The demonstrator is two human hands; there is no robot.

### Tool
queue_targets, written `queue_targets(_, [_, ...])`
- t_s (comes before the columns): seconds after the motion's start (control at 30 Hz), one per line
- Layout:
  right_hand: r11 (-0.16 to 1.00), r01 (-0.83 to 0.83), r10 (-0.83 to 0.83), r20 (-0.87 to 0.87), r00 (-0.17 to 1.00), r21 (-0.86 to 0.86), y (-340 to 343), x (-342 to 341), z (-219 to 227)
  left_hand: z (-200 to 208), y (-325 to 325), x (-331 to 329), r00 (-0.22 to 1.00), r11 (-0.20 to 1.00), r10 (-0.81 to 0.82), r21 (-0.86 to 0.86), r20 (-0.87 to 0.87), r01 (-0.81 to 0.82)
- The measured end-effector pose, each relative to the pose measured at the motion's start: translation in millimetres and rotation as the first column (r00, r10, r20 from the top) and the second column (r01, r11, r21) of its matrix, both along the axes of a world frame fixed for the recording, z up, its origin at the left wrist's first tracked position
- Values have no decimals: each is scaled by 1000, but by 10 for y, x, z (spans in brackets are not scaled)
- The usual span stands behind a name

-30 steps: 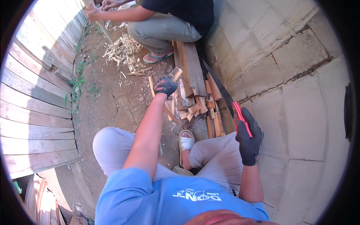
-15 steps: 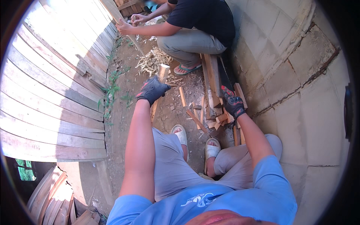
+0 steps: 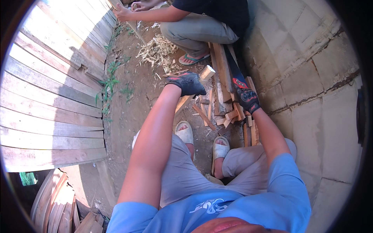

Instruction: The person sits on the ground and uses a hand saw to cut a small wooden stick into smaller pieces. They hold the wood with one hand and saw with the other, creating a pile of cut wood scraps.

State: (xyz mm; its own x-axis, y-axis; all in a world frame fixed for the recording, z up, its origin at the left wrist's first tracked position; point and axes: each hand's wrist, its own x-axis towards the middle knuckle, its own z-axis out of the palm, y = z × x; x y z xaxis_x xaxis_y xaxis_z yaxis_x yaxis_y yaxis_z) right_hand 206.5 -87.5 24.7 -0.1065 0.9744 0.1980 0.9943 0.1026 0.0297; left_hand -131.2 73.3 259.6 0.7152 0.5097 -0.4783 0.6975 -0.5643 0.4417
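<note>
My left hand (image 3: 187,83), in a black glove with red trim, is closed round a squared wooden stick (image 3: 207,73). Its pale cut end sticks out past the fingers, and its lower part (image 3: 182,103) slants down toward my knee. On the right, my gloved right hand (image 3: 247,96) is closed beside a heavy wooden beam (image 3: 221,70). A long, dark blade like a machete's (image 3: 233,66) runs away from its fingers along the beam. The glove hides the handle.
Short wood offcuts (image 3: 230,115) lie between my right hand and my sandalled feet (image 3: 184,133). Ahead, a person (image 3: 202,31) squats by a pile of shavings (image 3: 157,52). A plank wall (image 3: 58,112) stands left, a block wall (image 3: 307,101) right.
My left hand has moved right with the wooden stick, whose top now tilts rightward toward the beam. My right hand has shifted slightly right, and the dark blade shows more plainly.
</note>
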Motion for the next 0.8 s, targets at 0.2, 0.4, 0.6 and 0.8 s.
queue_targets(0.2, [992,50,-70,-186,980,-113,174,-61,-112,64,-72,112,999,1000,-15,-24,-42,14])
queue_targets(0.4, [945,12,-19,-20,1000,-326,77,-333,345,-417,-81,185,999,995,-45,90,17,44])
queue_targets(0.6, [935,49,-269,-611,745,-352,-26,-533,1383,-363,-324,318,998,989,24,142,56,-32])
queue_targets(0.8, [820,-68,-543,-811,217,-568,-17,-891,1699,-619,-795,560,983,978,75,181,170,-106])
